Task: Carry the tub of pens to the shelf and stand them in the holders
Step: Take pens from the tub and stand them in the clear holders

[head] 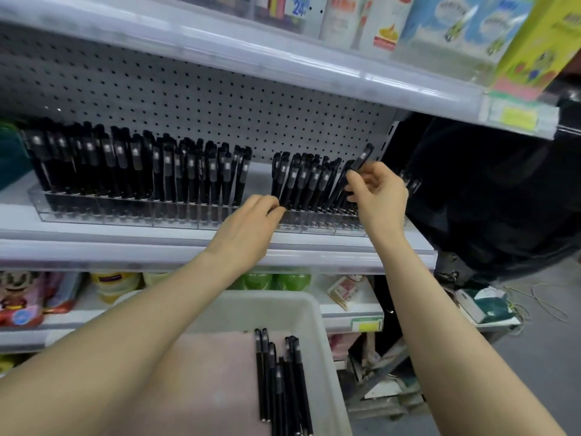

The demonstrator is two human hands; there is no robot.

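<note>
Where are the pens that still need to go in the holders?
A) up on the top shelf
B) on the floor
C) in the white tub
C: the loose black pens lie flat in the white tub at the bottom of the view.

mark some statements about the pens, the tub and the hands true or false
1. The right hand pinches a black pen above the right end of the clear holder. True.
2. The tub is empty. False: loose pens lie in it.
3. The clear holder sits on the shelf with standing pens in it. True.
4. The left hand grips the tub. False: it is up at the clear holder, fingers by the standing pens.
</note>
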